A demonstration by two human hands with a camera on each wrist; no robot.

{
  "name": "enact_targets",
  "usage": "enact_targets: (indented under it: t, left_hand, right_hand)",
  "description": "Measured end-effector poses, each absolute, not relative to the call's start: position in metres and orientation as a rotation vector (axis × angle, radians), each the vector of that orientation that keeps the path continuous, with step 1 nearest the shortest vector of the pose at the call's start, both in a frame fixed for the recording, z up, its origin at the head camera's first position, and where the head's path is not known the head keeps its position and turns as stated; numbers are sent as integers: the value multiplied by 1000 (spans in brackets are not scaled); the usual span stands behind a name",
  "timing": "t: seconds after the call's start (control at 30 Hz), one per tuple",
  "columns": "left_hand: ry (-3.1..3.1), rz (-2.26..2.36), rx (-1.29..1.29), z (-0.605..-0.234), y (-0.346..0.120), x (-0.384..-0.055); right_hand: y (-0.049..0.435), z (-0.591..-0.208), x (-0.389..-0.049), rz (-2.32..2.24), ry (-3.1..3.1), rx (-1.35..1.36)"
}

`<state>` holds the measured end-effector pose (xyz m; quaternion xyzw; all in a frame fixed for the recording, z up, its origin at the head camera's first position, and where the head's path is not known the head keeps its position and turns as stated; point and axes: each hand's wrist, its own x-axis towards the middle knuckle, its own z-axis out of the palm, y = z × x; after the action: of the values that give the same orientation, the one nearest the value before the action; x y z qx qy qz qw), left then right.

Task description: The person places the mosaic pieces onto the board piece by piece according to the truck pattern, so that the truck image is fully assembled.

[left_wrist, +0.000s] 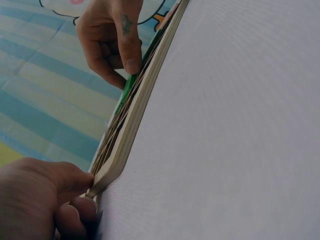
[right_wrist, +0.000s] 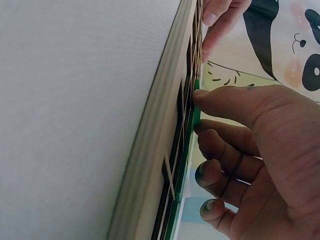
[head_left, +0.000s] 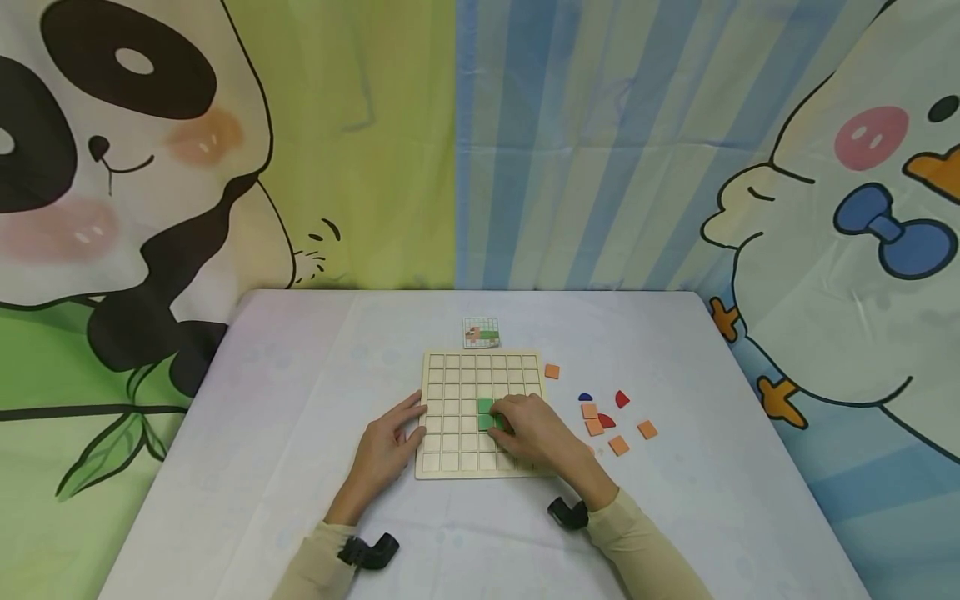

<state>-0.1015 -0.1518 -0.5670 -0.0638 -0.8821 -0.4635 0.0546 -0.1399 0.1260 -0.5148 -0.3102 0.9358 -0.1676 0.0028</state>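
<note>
A pale wooden grid board (head_left: 454, 416) lies on the table, with green square pieces (head_left: 486, 406) near its middle. My right hand (head_left: 536, 429) reaches over the board's right side; its thumb and forefinger pinch a green piece (right_wrist: 196, 107) at the grid, as the right wrist view shows. It covers part of the green area, so the pieces' full extent is hidden. At the left edge of the board rests my left hand (head_left: 384, 454), thumb and forefinger spread apart along the rim. In the left wrist view its fingertips touch the board near a corner.
Behind the board lies a small pattern card (head_left: 481, 332) with a coloured grid. To the right are scattered several orange squares (head_left: 618, 445), red quarter-round pieces (head_left: 622, 399) and a blue half-round piece (head_left: 585, 397). Another orange square (head_left: 552, 371) sits beside the board's upper right edge.
</note>
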Motion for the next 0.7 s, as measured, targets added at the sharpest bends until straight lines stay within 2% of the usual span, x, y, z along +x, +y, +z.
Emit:
enact_targets:
  t: [0.7]
  left_hand:
    - [-2674,-1416,-188,-567,-152,-102]
  right_hand:
    - [142,-507,-147,-609,2896,-906]
